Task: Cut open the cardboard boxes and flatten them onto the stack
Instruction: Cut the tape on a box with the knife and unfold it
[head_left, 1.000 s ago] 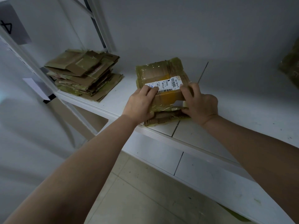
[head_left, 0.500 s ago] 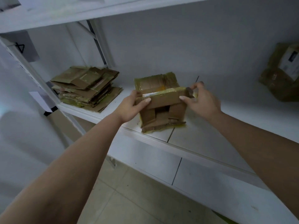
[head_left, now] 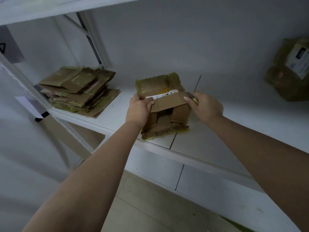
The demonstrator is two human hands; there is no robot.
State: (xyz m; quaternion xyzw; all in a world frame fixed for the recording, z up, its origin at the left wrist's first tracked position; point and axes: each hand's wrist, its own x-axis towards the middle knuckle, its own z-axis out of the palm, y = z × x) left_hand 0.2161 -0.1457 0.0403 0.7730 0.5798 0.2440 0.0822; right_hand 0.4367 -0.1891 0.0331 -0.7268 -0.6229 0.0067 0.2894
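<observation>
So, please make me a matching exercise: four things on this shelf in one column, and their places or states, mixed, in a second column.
Things:
1. stack
2. box
3. parcel
4. label

Places or states:
A. far right of the shelf, untouched
B. white strip showing behind the raised flap
C. left end of the shelf, flattened
D. in the middle, held by the left hand and the right hand

Pairs: 1-C, 2-D, 3-A, 4-B
</observation>
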